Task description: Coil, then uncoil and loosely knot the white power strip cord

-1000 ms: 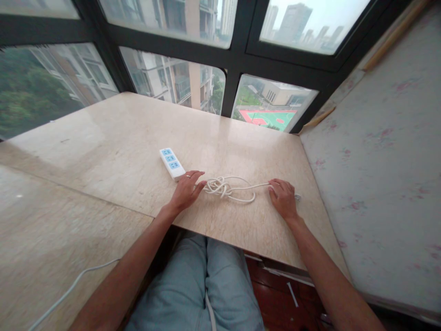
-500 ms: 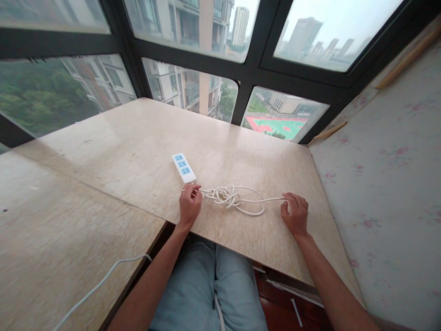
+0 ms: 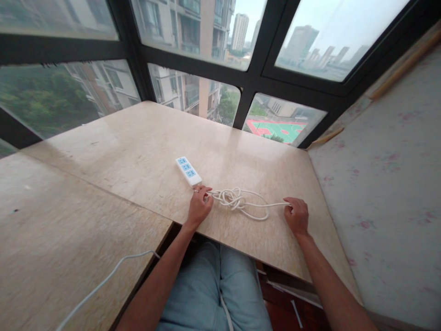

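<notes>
A white power strip [image 3: 189, 171] with blue sockets lies on a beige marble ledge [image 3: 144, 151]. Its white cord [image 3: 241, 202] runs right in a tangled knot with loose loops. My left hand [image 3: 200, 207] is closed on the cord just below the strip's near end; a ring shows on one finger. My right hand [image 3: 296, 215] is closed on the cord's far right end, and what lies inside the fist is hidden. Both hands rest on the ledge, with the knot between them.
Black-framed windows [image 3: 248, 78] rise behind the ledge. A flowered mattress [image 3: 386, 184] lies to the right. A lower wooden surface [image 3: 62, 248] sits at left with another white cable [image 3: 103, 285] trailing off its edge. My knees in light jeans [image 3: 213, 289] are below.
My left hand has gone from open fingers beside the knot to a closed grip on the cord. My right hand has also closed. The view shifted slightly to the left.
</notes>
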A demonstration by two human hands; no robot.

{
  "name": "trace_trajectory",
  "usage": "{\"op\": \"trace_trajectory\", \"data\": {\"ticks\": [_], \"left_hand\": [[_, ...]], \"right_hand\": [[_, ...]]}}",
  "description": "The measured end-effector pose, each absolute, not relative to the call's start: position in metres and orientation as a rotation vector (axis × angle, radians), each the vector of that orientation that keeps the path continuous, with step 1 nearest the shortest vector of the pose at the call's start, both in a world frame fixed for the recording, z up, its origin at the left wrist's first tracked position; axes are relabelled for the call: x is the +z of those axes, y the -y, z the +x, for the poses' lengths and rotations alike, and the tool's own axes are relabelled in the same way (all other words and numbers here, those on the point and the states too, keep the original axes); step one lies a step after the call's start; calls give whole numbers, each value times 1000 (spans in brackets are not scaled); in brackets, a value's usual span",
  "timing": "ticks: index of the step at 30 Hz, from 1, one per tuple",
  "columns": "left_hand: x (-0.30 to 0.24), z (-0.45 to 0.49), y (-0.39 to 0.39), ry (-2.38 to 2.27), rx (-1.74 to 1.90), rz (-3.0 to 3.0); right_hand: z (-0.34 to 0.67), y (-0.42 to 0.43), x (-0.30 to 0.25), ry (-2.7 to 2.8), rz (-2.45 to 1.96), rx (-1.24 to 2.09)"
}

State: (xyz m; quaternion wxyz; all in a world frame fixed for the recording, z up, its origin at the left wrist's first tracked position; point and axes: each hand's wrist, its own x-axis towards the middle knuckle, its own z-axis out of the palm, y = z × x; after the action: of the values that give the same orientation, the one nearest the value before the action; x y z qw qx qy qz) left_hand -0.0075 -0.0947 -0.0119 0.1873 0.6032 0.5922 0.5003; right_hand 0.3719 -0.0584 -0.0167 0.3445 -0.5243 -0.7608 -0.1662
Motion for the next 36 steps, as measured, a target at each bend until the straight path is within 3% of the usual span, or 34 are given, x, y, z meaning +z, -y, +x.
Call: {"op": "trace_trajectory", "data": {"ticks": [12, 19, 27, 36], "left_hand": [[-12, -6, 91, -1630, 1264, 1873], [-7, 0, 92, -1916, 1367, 1684], [6, 6, 96, -2065, 892, 1938], [5, 24, 92, -2230, 905, 1819]], "right_hand": [[374, 62, -16, 1892, -1405, -420], [364, 81, -13, 1735, -1386, -499], [339, 101, -6, 1653, -1328, -519], [246, 117, 52, 1771, -999, -242]]}}
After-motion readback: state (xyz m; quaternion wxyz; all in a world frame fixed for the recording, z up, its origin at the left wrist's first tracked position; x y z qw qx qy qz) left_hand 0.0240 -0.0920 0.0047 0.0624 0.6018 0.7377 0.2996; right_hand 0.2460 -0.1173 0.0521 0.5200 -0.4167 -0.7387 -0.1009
